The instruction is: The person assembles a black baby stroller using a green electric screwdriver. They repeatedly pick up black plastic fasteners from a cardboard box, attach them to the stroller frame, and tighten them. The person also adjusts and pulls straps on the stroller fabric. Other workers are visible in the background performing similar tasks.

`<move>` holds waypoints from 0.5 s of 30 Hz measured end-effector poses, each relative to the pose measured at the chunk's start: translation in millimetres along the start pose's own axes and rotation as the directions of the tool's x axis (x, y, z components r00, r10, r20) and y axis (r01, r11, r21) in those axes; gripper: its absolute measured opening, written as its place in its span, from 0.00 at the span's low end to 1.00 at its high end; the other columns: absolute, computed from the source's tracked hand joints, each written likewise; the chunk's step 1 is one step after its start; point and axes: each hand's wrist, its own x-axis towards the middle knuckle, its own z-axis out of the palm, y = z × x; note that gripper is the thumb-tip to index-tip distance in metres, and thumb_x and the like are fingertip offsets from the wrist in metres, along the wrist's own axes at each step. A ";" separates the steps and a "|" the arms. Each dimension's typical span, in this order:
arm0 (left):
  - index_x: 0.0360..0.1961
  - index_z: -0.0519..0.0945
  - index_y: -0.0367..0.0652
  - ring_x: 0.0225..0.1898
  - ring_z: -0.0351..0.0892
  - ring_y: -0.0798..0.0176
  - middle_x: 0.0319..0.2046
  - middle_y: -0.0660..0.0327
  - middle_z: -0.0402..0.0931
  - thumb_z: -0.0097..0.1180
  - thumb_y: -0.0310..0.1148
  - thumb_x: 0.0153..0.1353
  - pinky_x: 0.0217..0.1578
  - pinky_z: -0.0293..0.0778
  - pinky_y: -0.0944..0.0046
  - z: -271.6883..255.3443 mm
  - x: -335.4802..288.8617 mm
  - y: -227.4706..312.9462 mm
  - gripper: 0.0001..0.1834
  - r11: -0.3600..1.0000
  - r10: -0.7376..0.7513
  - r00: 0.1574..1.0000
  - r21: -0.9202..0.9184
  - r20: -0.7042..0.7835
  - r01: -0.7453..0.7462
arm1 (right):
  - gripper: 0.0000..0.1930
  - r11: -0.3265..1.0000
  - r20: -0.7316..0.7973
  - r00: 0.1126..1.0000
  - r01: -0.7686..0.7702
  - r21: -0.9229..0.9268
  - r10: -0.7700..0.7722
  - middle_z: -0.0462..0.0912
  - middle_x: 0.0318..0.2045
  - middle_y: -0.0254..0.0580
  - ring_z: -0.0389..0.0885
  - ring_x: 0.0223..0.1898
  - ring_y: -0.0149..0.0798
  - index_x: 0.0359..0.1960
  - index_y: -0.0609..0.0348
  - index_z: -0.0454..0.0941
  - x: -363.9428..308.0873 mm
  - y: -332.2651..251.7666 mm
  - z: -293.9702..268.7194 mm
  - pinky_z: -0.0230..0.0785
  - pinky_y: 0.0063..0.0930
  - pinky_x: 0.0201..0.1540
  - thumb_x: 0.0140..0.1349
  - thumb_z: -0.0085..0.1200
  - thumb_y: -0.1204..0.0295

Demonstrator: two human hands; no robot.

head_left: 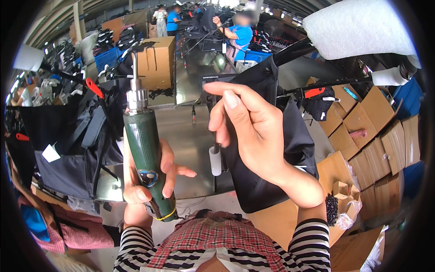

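At the near edge of the metal table (190,140), your left hand (149,179) is clamped around the lower body of a green power screwdriver (146,152). You hold the tool upright, tilted slightly, with its silver chuck and bit pointing up and away from you. A yellow band circles its base just below your fingers.

Your right hand (251,129) is raised level with the tool and well apart from it. The palm faces left, the fingers (226,93) are loosely curled and partly spread, and they grip nothing that can be seen. Directly behind this hand hangs a piece of black fabric (294,140), draped from a black rod (326,84) with a red clip. Whether the fingers touch the fabric cannot be told. A small white cylinder (215,161) on a thin stem stands just below your right palm.

Left of the table lies a grey and black fabric frame (77,145). Stacked cardboard pieces (376,136) fill the floor to your right. A brown box (156,63) sits at the far end, and a person in a blue shirt (238,36) works beyond it.
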 end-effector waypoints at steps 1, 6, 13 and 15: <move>0.75 0.41 0.51 0.22 0.82 0.58 0.36 0.52 0.71 0.71 0.28 0.41 0.49 0.79 0.29 -2.8 -0.2 -0.9 0.64 1.000 -0.006 1.000 -0.001 -0.003 0.006 | 0.16 0.999 -0.009 1.000 -0.024 -0.049 0.024 0.79 0.25 0.33 0.74 0.24 0.21 0.56 0.66 0.76 1.4 -1.9 -0.5 0.70 0.17 0.29 0.79 0.42 0.67; 0.75 0.45 0.45 0.21 0.81 0.56 0.36 0.48 0.70 0.68 0.26 0.47 0.51 0.79 0.29 -18.4 7.7 -19.5 0.57 1.000 -0.016 0.998 -0.026 0.054 0.018 | 0.31 0.673 0.114 0.986 0.167 -0.720 -0.122 0.78 0.32 0.53 0.79 0.32 0.56 0.66 0.71 0.64 -27.0 51.2 -26.1 0.76 0.41 0.39 0.56 0.45 0.91; 0.75 0.37 0.49 0.22 0.81 0.57 0.36 0.50 0.69 0.67 0.29 0.51 0.49 0.81 0.32 -21.3 19.5 -34.4 0.59 0.992 -0.105 0.993 0.073 0.062 0.100 | 0.20 0.549 -0.056 0.980 0.060 -0.834 -0.193 0.80 0.25 0.65 0.83 0.26 0.61 0.52 0.79 0.67 32.4 83.4 -92.8 0.76 0.47 0.28 0.57 0.51 0.86; 0.75 0.36 0.49 0.22 0.81 0.56 0.36 0.50 0.69 0.67 0.29 0.51 0.49 0.81 0.32 -16.6 19.3 -37.4 0.60 0.988 -0.098 0.994 0.122 0.056 0.091 | 0.16 0.603 -0.065 0.919 0.201 -0.772 -0.389 0.80 0.27 0.64 0.82 0.30 0.63 0.49 0.74 0.71 42.7 77.5 -92.1 0.74 0.47 0.33 0.57 0.49 0.88</move>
